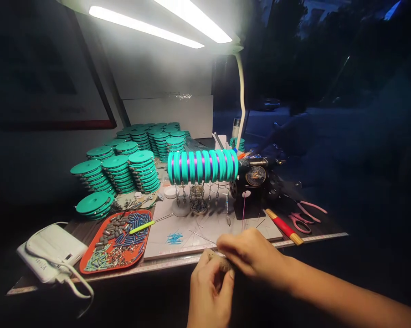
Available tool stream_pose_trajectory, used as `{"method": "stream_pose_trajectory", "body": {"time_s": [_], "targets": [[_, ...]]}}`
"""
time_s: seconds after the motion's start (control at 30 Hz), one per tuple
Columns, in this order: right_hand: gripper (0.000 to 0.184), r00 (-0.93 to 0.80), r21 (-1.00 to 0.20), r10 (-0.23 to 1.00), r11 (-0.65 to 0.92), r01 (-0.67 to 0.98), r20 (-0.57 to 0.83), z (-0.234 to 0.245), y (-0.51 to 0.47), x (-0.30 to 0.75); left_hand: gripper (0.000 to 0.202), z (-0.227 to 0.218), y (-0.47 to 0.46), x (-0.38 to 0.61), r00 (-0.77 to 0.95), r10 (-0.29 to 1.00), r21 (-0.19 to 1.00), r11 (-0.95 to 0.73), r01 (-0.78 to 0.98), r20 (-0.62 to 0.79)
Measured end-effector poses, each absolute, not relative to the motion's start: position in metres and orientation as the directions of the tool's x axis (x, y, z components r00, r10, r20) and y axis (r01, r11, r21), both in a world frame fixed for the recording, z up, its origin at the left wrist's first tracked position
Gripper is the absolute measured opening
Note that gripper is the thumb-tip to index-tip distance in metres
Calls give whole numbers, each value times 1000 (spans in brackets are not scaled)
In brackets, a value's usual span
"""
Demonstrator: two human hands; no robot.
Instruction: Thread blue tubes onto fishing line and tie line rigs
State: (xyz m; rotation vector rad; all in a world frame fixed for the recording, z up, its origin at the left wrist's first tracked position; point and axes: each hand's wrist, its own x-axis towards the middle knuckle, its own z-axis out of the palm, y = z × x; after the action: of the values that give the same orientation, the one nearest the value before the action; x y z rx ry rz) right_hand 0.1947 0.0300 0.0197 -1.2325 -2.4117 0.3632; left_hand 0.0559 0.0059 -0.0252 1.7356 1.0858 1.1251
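Observation:
My left hand (208,291) and my right hand (248,253) meet at the table's front edge, both pinched on a small brownish piece (221,262) that I cannot make out. A thin line (244,212) hangs from the row of teal spools (202,166) on a horizontal shaft, which is fixed to a small black machine (256,175). The white work board (205,228) lies just beyond my fingers, with tiny blue tube bits (174,238) on it.
Stacks of teal spools (123,168) fill the back left. An orange tray (118,241) of small sinkers and blue tubes holds a yellow-handled tool (142,226). A white power bank (51,253) with cable lies far left. Pink scissors (306,216) and a red-handled tool (283,226) lie right.

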Motion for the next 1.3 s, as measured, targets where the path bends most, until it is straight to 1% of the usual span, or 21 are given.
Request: {"method": "stream_pose_trajectory", "body": {"time_s": [0.07, 0.13, 0.2, 0.27, 0.33, 0.37, 0.43, 0.47, 0.5, 0.53, 0.6, 0.63, 0.67, 0.73, 0.8, 0.97, 1.13, 1.2, 1.23, 1.27, 1.3], "targets": [[20, -475, -432, 849, 526, 732, 231, 22, 31, 193, 17, -26, 3, 57, 234, 864, 779, -504, 374, 446], [19, -426, -462, 878, 478, 747, 220, 25, 33, 192, 17, -28, 1, 57, 255, 774, 632, -624, 460, 579], [17, -387, -484, 898, 439, 757, 209, 27, 36, 190, 20, -33, 2, 56, 263, 682, 500, -698, 512, 683], [15, -360, -500, 912, 408, 764, 195, 29, 39, 189, 26, -40, 5, 55, 263, 591, 401, -751, 525, 763], [15, -348, -514, 921, 388, 765, 177, 31, 41, 188, 31, -45, 7, 56, 277, 517, 344, -801, 490, 810], [15, -346, -521, 923, 381, 764, 167, 31, 42, 187, 33, -46, 8, 56, 287, 496, 340, -824, 453, 819], [15, -354, -532, 924, 376, 758, 148, 32, 42, 187, 34, -46, 9, 57, 286, 507, 405, -845, 348, 813], [15, -365, -537, 921, 380, 753, 139, 33, 41, 188, 31, -45, 8, 57, 275, 555, 483, -826, 290, 785], [14, -377, -540, 916, 386, 748, 133, 33, 39, 189, 27, -44, 8, 57, 265, 636, 593, -772, 231, 725], [13, -392, -546, 911, 396, 739, 131, 34, 36, 192, 21, -43, 8, 56, 260, 736, 721, -672, 169, 625], [14, -433, -574, 892, 425, 700, 132, 35, 29, 199, 13, -41, 9, 54, 286, 903, 940, -341, 24, 321], [16, -460, -593, 878, 443, 672, 134, 35, 25, 204, 16, -40, 10, 52, 323, 935, 989, -136, -50, 145], [17, -494, -612, 859, 464, 640, 134, 35, 21, 208, 21, -40, 11, 51, 376, 926, 990, 63, -125, -12], [15, -561, -646, 818, 497, 580, 125, 34, 16, 214, 26, -39, 12, 50, 492, 843, 903, 365, -227, -217], [14, -590, -661, 799, 506, 555, 116, 30, 14, 218, 26, -36, 13, 50, 557, 770, 827, 508, -241, -311], [9, -568, -640, 817, 487, 594, 95, 24, 19, 216, 24, -30, 14, 54, 571, 741, 802, 554, -223, -353], [9, -607, -604, 790, 525, 599, 85, 24, 20, 220, 22, -30, 16, 56, 574, 740, 813, 545, -204, -352], [10, -577, -589, 799, 550, 592, 167, 22, 13, 224, 21, -28, 16, 56, 579, 718, 781, 588, -209, -386], [11, -550, -560, 798, 581, 591, 247, 19, 8, 225, 19, -27, 16, 56, 584, 699, 750, 625, -216, -414], [16, -525, -504, 780, 623, 598, 340, 16, 1, 225, 19, -25, 16, 57, 589, 676, 712, 665, -226, -444], [24, -512, -414, 733, 678, 608, 448, 11, -5, 225, 18, -23, 16, 57, 595, 651, 670, 703, -238, -471]]}}
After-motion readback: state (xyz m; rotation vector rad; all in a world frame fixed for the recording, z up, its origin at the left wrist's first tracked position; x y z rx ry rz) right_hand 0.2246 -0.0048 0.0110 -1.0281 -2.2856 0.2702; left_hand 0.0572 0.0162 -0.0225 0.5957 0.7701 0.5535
